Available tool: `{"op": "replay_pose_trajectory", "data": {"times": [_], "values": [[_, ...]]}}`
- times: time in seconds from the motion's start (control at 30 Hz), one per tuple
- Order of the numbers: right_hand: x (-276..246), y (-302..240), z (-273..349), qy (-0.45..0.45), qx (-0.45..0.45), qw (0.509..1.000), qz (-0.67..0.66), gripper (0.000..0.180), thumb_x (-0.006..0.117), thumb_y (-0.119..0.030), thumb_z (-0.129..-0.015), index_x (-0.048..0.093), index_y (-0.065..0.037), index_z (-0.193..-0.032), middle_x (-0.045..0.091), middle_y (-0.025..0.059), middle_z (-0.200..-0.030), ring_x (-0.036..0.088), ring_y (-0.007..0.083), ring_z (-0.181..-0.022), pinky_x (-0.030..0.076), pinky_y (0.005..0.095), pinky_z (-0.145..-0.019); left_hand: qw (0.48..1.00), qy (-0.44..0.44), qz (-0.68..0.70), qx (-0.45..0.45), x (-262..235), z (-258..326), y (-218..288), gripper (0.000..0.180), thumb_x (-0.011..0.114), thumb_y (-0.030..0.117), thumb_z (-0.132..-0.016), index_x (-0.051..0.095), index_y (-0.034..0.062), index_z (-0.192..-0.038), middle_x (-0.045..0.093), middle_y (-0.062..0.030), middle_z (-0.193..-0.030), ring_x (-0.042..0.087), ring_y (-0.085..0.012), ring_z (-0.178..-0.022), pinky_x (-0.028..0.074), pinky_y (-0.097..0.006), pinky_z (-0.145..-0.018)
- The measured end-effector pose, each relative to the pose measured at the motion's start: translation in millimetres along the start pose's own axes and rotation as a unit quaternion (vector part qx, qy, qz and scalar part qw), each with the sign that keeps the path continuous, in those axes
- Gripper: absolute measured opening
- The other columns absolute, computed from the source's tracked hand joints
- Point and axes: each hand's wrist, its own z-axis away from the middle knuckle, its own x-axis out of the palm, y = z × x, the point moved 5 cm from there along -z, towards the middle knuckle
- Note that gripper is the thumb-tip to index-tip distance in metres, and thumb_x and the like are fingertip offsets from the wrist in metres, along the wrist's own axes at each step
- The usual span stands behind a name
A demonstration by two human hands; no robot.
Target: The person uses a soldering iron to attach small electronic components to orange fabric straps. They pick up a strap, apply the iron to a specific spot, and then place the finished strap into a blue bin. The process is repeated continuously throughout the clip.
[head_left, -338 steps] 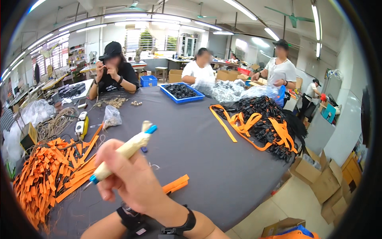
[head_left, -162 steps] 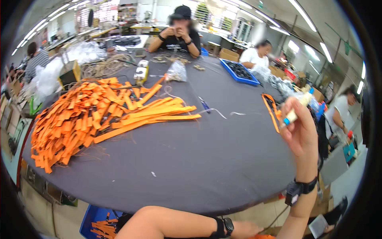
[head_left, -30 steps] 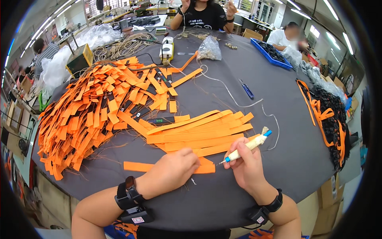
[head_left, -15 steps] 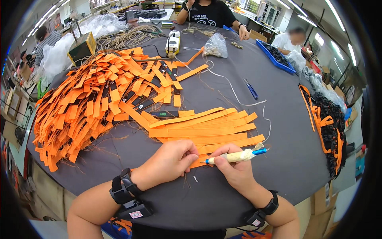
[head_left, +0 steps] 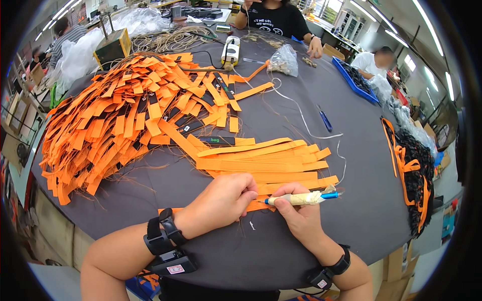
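In my right hand (head_left: 303,219) is a pen-like tool (head_left: 307,198), its barrel wrapped in cream tape, with blue ends and a thin tip pointing left. That tip is at an orange webbing strip (head_left: 262,204) lying flat near me. My left hand (head_left: 221,203) rests over the same strip, thumb and forefinger pinched together just left of the tip; what they pinch is hidden. Just beyond both hands, several orange strips (head_left: 266,164) lie side by side. A large heap of orange strips (head_left: 130,108) with black labelled pieces and loose threads covers the left of the table.
Blue-handled snips (head_left: 326,121) and a white cord (head_left: 296,108) lie right of centre. A bag of small parts (head_left: 283,61), a white-and-yellow device (head_left: 231,51) and a blue tray (head_left: 354,80) stand farther back. Black straps (head_left: 411,185) pile at the right edge. Two people sit across.
The whole view has shifted slightly. More of the near orange strip shows left of my left wrist. Both hands keep nearly the same pose, the tool tip still beside the left fingertips.
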Motion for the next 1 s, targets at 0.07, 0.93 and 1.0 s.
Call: {"op": "replay_pose_trajectory", "data": {"times": [0.07,0.93,1.0], "values": [[0.0,0.1,0.2,0.002,-0.006,1.0,0.011,0.016,0.07,-0.014,-0.093,0.062,-0.001,-0.098,0.062,-0.0005,-0.081,0.055,0.0047,-0.074,0.044,0.0203,-0.066,1.0,-0.001,0.002,-0.003,-0.1,0.4,0.8,0.009,0.056,0.007,-0.097,0.057,-0.0011,-0.095,0.062,-0.003,-0.072,0.06,-0.0072,-0.057,0.048,-0.023,-0.049],[-0.8,-2.3,-0.9,0.006,0.018,1.0,-0.02,0.018,0.068,-0.016,-0.095,0.061,0.0,-0.099,0.065,0.003,-0.087,0.059,0.0077,-0.079,0.048,0.0219,-0.071,0.993,0.013,0.107,-0.046,-2.9,-0.3,-0.4,0.013,0.055,0.011,-0.1,0.056,-0.0011,-0.095,0.062,-0.0052,-0.077,0.062,-0.01,-0.057,0.051,-0.024,-0.05],[-1.6,-3.1,-2.0,0.008,0.026,0.999,-0.037,0.018,0.066,-0.016,-0.096,0.06,0.001,-0.099,0.065,0.0046,-0.088,0.061,0.0091,-0.08,0.049,0.0227,-0.072,0.976,0.049,0.206,-0.046,-17.0,-2.5,1.6,0.013,0.054,0.011,-0.1,0.056,-0.0006,-0.097,0.063,-0.006,-0.08,0.063,-0.012,-0.059,0.053,-0.024,-0.052]]}}
